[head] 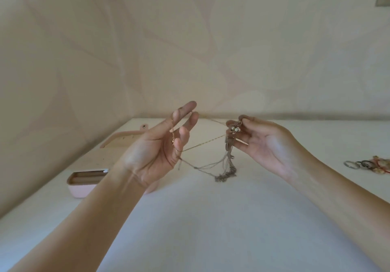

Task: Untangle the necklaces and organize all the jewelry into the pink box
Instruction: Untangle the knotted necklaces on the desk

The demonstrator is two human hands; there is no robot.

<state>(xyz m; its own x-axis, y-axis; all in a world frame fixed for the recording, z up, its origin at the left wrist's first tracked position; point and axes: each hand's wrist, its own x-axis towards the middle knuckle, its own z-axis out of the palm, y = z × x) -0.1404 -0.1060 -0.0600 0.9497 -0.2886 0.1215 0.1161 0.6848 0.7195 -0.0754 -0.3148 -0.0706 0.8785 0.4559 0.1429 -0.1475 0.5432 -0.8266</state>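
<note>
One pink box (78, 190) sits at the left of the white table (211, 225), open, its lid (126, 138) leaning back towards the wall; the left forearm hides the box's right end. Next comes the left hand (152, 151), raised palm-up with its fingers stretched out and spread loosely. A thin gold chain (173, 134) hangs across those fingers and runs off to the right. It joins the tangled necklaces (223, 166), a knot of fine chains strung between both hands, held above the table just right of the box. Several strands sag in loops, and the lowest clump hangs close to the tabletop; whether it touches I cannot tell. The right hand (263, 143) is also raised, with its thumb and fingertips pinching the top of the tangle, where a few small pale beads (235, 129) show. Far right, well apart from the hands, a few metal rings (356, 164) lie on the table beside a reddish, gold-toned piece (379, 163) too blurred to identify.
</note>
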